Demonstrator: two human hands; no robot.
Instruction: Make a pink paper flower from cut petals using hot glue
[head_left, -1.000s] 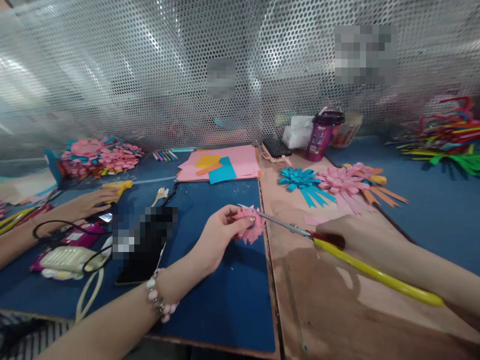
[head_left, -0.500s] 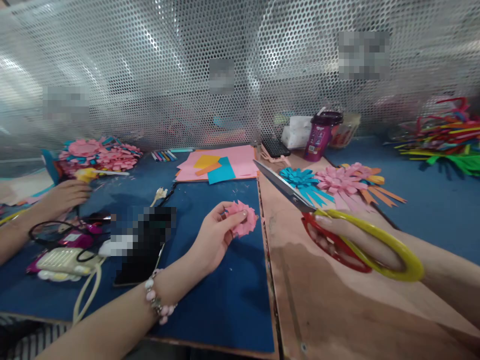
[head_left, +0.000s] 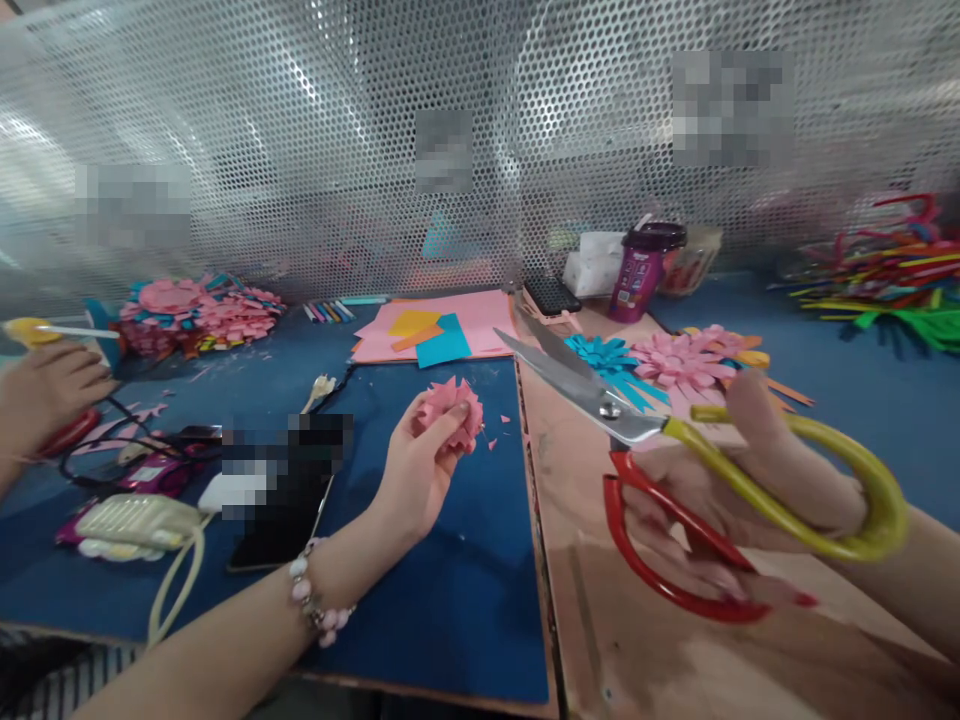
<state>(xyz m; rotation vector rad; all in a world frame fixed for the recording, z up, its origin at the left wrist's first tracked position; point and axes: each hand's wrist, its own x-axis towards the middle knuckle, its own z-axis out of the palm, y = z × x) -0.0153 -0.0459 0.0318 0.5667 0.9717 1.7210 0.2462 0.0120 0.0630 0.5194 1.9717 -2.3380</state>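
Observation:
Between the thumb and fingers of my left hand (head_left: 424, 455) is a pink paper flower (head_left: 459, 408) with a jagged, pointed edge. My right hand (head_left: 757, 500) grips a pair of scissors (head_left: 609, 408) with one yellow and one red handle. Their blades are spread apart and point up and left, to the right of the pink flower. Small pink paper scraps (head_left: 493, 443) lie on the blue mat (head_left: 457, 600) beside the flower. Just past the blades lie a blue paper flower (head_left: 600, 352) and pink paper flowers (head_left: 679, 365) with strip tails.
Coloured paper sheets (head_left: 480, 308) lie at the back. A purple cup (head_left: 636, 275) and a phone (head_left: 551, 294) stand near the mesh partition (head_left: 337, 130). Left are another phone (head_left: 277, 510), a cream device (head_left: 135, 522), a pile of paper flowers (head_left: 202, 310) and another person's hand (head_left: 56, 385).
The scissors' blades have opened wide. My left hand has moved slightly left with the flower, and pink scraps now lie beside it. The other person's hand has moved left.

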